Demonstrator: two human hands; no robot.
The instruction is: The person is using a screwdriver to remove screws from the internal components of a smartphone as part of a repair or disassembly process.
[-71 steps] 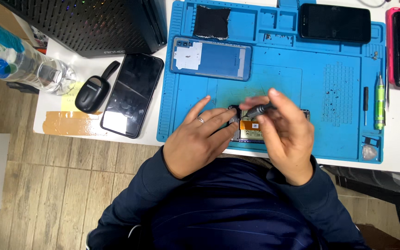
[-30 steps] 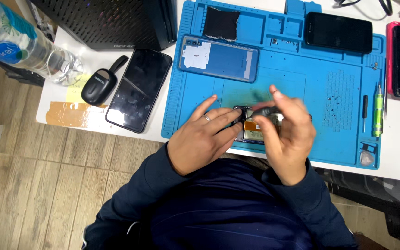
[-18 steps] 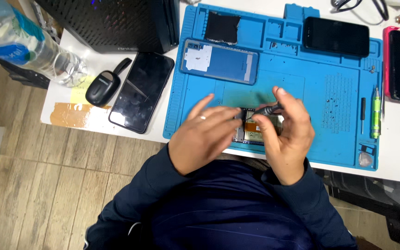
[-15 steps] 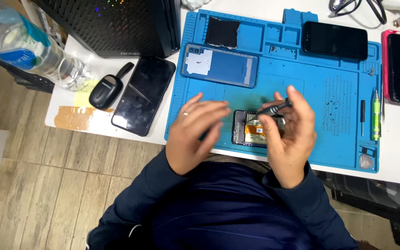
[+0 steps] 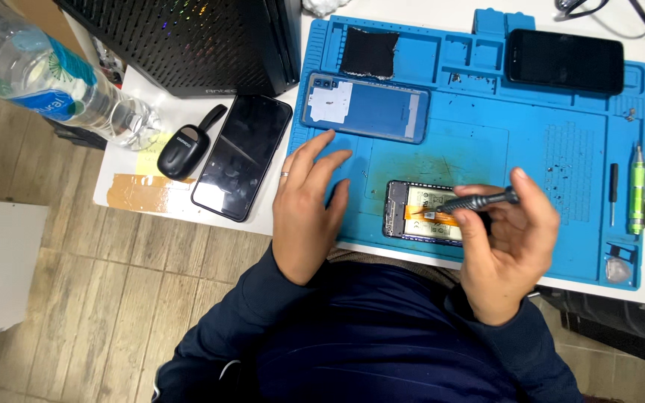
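Left hand off the phone, screwdriver on it

My left hand [image 5: 309,213] has lifted off the opened phone [image 5: 423,212] and now lies flat and empty on the blue repair mat [image 5: 539,149], just left of it, so the phone sits unsteadied. My right hand [image 5: 508,242] keeps its grip closed around the dark screwdriver [image 5: 479,201], tip over the orange flex. Far left of the mat: clear water bottle [image 5: 54,82], blue label.

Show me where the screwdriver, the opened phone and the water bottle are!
screwdriver [image 5: 479,201], head view, on the middle of its dark handle.
opened phone [image 5: 412,213], head view, on its exposed inside, left of the orange strip.
water bottle [image 5: 54,82], head view, on its label.
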